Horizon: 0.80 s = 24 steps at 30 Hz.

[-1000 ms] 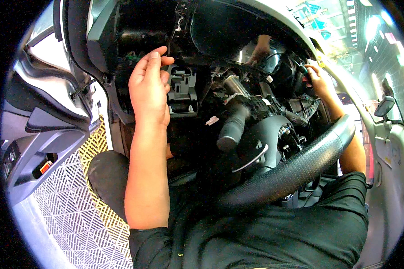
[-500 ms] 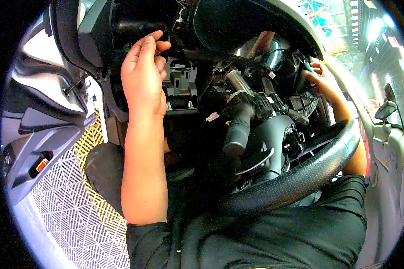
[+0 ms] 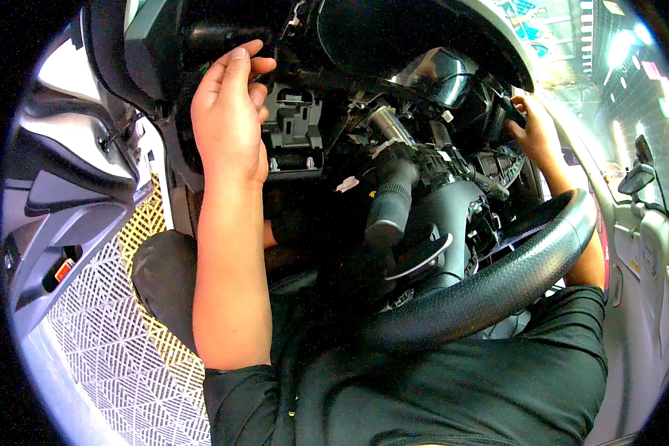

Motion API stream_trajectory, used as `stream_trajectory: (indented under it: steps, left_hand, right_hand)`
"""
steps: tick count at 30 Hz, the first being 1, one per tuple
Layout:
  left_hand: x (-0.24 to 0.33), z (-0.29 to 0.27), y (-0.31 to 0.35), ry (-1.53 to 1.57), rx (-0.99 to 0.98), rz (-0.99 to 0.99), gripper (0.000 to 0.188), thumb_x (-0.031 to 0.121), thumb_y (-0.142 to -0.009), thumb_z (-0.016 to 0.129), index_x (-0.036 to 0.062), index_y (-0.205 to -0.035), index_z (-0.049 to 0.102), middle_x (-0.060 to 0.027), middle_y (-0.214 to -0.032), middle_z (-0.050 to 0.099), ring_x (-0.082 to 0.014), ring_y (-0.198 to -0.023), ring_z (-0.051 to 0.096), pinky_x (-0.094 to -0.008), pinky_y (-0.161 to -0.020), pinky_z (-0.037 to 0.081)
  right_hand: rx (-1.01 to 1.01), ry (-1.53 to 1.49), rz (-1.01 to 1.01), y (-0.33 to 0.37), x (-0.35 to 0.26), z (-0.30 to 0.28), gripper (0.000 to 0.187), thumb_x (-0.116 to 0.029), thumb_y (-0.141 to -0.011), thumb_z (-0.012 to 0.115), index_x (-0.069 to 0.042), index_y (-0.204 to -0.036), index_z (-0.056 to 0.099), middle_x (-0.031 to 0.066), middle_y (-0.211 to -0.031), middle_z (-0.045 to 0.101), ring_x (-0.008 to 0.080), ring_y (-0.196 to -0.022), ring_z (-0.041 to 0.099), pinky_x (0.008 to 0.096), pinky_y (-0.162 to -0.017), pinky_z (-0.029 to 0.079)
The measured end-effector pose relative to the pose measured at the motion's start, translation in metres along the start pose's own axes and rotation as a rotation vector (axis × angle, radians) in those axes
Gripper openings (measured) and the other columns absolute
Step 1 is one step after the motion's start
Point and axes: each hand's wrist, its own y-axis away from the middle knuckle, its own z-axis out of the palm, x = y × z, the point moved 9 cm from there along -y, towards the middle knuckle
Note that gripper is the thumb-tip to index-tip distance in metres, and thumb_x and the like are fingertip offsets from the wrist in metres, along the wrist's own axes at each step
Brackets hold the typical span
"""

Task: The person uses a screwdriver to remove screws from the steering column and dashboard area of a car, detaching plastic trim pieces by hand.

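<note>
Reaching up, the left hand pinches a black dashboard part above the steering column; the right hand curls around dark trim beyond the steering wheel.

The person wears a plain black short-sleeved shirt of soft fabric, its sleeve hems ending at the upper arms. Both forearms are bare, and the left hand and right hand carry no gloves, rings or watch.
</note>
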Motion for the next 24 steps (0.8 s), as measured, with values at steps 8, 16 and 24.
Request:
stream_trajectory:
  steps: [8,16,24]
  left_hand:
    - [0.008,-0.003,0.0,0.011,-0.01,0.062,0.023,0.02,-0.1,0.061,0.003,-0.115,0.065,-0.011,-0.104,0.073,-0.0025,-0.055,0.036,-0.0177,-0.047,0.027]
    - [0.007,-0.005,0.0,-0.013,-0.003,0.065,0.023,0.022,-0.099,0.063,0.0037,-0.113,0.065,-0.0107,-0.105,0.074,-0.0025,-0.056,0.037,-0.018,-0.048,0.027]
    - [0.001,0.001,-0.002,-0.023,-0.006,0.05,0.023,0.023,-0.099,0.063,0.004,-0.112,0.066,-0.0095,-0.105,0.075,-0.0025,-0.057,0.038,-0.0179,-0.049,0.029]
  right_hand:
    - [-0.402,-0.809,0.872,0.026,0.039,0.039,0.034,-0.032,-0.099,0.057,-0.004,-0.118,0.061,0.0046,-0.1,0.068,0.0164,-0.085,0.065,0.0316,-0.064,0.053]
    - [-0.103,0.453,0.064,0.006,-0.011,0.005,0.04,-0.023,-0.092,0.065,-0.01,-0.13,0.058,0.0087,-0.109,0.066,0.0246,-0.091,0.066,0.0363,-0.071,0.056]
    - [-0.063,0.132,0.099,0.01,0.018,0.02,0.038,-0.025,-0.097,0.063,-0.013,-0.133,0.061,0.0127,-0.114,0.071,0.0257,-0.081,0.072,0.0382,-0.066,0.058]
